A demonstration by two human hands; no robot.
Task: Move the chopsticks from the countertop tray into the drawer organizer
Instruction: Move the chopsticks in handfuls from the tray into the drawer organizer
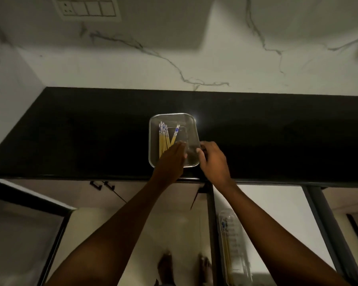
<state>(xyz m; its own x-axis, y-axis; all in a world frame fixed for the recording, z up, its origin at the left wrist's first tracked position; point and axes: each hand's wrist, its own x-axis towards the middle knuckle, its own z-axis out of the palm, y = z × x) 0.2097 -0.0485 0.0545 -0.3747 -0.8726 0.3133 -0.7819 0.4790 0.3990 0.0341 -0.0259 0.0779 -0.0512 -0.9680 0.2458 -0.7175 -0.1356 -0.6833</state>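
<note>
A clear rectangular tray sits near the front edge of the black countertop. Several yellow chopsticks with blue patterned tops lie along its left side. My left hand reaches into the tray, fingers extended over the lower ends of the chopsticks; whether it grips any is hidden. My right hand holds the tray's right rim, thumb on the edge. Below right, an open drawer holds a clear organizer with a few chopsticks in it.
A marble-patterned wall with a switch plate rises behind the counter. Another open drawer juts out at the lower left. My bare feet stand on the pale floor between the drawers.
</note>
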